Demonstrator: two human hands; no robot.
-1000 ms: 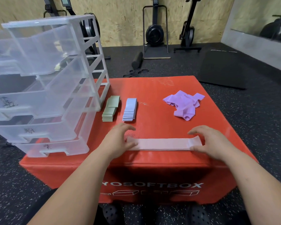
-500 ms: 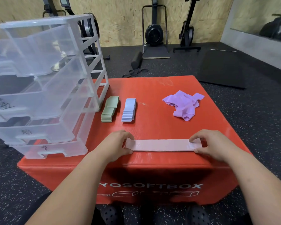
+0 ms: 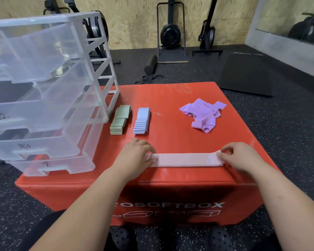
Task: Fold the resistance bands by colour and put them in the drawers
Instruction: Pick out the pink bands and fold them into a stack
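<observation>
A pale pink band (image 3: 185,159) lies flat along the near edge of the red box (image 3: 170,98). My left hand (image 3: 134,156) holds its left end, fingers curled over it. My right hand (image 3: 241,156) pinches its right end, which is lifted slightly off the box. Behind them lie a folded green stack (image 3: 120,119) and a folded light-blue stack (image 3: 142,120). A crumpled heap of purple bands (image 3: 204,114) sits at the right. The clear plastic drawer unit (image 3: 43,91) stands on the box's left side with its drawers pulled out.
Black rubber floor surrounds the box. Rowing machines (image 3: 170,31) stand upright against the plywood wall, and a black foam roller (image 3: 150,64) lies on the floor. A dark mat (image 3: 246,75) lies at the back right. My shoes (image 3: 170,240) show below the box.
Both hands shifted from pressing the pink band flat to taking hold of its ends. My right hand has raised the right end a little. The view has dipped slightly.
</observation>
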